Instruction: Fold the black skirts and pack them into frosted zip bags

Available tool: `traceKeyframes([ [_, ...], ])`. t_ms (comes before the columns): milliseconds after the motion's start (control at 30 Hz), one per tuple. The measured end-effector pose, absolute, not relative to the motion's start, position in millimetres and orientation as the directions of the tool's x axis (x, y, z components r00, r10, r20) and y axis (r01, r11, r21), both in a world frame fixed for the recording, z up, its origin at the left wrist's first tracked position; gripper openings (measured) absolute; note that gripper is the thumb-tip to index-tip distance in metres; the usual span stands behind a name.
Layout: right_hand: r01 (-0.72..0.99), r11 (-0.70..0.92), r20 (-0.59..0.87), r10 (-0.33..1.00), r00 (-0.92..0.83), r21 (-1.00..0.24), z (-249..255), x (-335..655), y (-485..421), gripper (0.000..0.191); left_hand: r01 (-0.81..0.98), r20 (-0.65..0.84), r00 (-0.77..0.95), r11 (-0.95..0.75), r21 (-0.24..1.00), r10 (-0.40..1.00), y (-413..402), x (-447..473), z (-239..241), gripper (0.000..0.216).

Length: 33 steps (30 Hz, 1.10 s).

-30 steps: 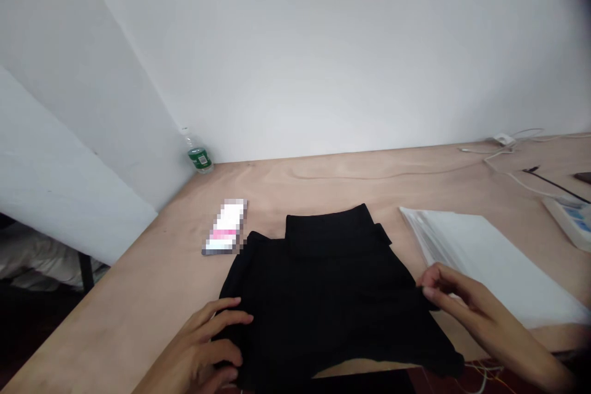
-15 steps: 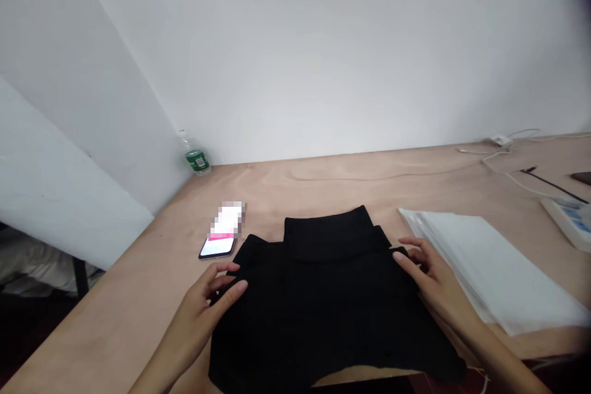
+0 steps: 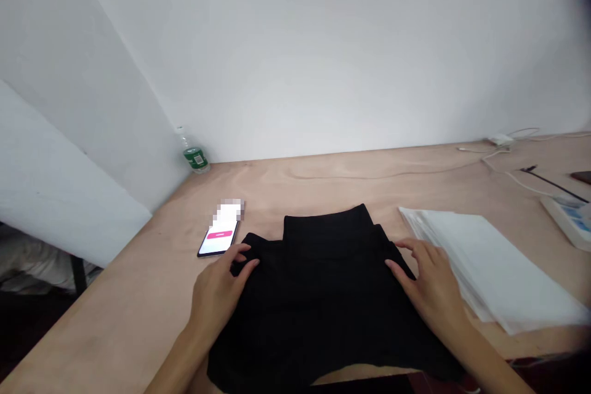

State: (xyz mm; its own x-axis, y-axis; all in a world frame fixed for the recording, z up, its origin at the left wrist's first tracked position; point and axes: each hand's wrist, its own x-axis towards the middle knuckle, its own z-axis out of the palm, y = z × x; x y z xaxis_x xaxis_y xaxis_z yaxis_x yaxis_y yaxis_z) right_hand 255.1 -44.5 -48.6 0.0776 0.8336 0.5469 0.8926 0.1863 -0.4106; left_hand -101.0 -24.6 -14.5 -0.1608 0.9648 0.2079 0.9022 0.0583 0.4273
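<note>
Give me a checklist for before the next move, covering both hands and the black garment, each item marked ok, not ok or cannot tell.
1. Left hand on the black fabric garment: ok, fingers at its left edge.
2. Right hand on the garment: ok, fingers at its right edge.
3. Firm grip on the cloth in either hand: cannot tell.
4. Slim black-edged smartphone apart from the garment: ok, a narrow gap shows.
5. Stack of white sheets free of the right hand: cannot tell, they sit very close.

The left hand [image 3: 216, 293] and right hand [image 3: 427, 283] lie palms down, well apart, curving slightly toward each other.
</note>
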Motion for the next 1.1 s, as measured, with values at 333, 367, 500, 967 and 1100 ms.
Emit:
traceKeyframes([
  [333,0.725,0.631,0.196,0.776,-0.600,-0.276,-2,155,-76,0.054,0.789,0.204,-0.336,0.156,0.594,0.920,-41,-107,6,0.035],
  [367,0.706,0.640,0.154,0.764,-0.626,-0.304,-5,148,-76,0.058,0.746,0.182,-0.374,0.178,0.642,0.909,-48,-114,6,0.038],
  [500,0.732,0.564,0.010,0.794,-0.607,-0.383,-16,136,-72,0.067,0.626,0.025,-0.450,0.295,0.722,0.893,-76,-138,-2,0.047],
  [967,0.703,0.573,0.084,0.796,-0.599,-0.421,-2,117,-74,0.062,0.652,0.113,-0.461,0.249,0.716,0.880,-78,-104,25,0.037],
  [1100,0.639,0.541,0.161,0.817,-0.554,-0.546,-1,117,-71,0.046,0.719,0.223,-0.361,0.119,0.684,0.906,-80,-55,41,0.027],
])
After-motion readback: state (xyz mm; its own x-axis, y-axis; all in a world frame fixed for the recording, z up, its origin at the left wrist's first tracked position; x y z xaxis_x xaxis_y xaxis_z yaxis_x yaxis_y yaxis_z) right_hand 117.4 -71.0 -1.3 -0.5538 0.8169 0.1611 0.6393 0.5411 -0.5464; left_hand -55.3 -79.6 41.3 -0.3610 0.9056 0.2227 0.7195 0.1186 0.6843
